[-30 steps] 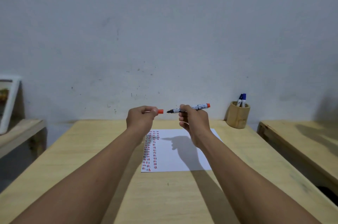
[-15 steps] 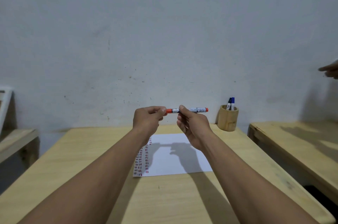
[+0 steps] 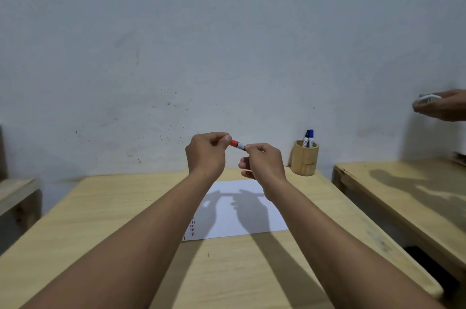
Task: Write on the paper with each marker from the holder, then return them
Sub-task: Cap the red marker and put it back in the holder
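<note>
My left hand (image 3: 206, 154) is raised above the pale wooden tabletop (image 3: 106, 213), its fingers curled in and pinched around the orange cap end of the orange-capped white marker (image 3: 237, 144). The marker runs on a slant, down toward the right, into my right hand (image 3: 262, 162), whose thumb and forefinger close on its other end while the remaining fingers hang loosely curled below. Both hands hold the marker in the air, well above the white sheet of paper (image 3: 264, 218) that lies flat on the tabletop beneath them; short red dashes (image 3: 192, 226) run in columns near the paper's left edge, partly hidden by my left forearm. Further right, near the tabletop's far corner by the wall, stands the round wooden holder (image 3: 304, 160) with a black-capped marker (image 3: 306, 136) and a blue-capped marker (image 3: 311, 136) upright in it. At the far right edge another person's hand (image 3: 443, 108) holds something small and white
</note>
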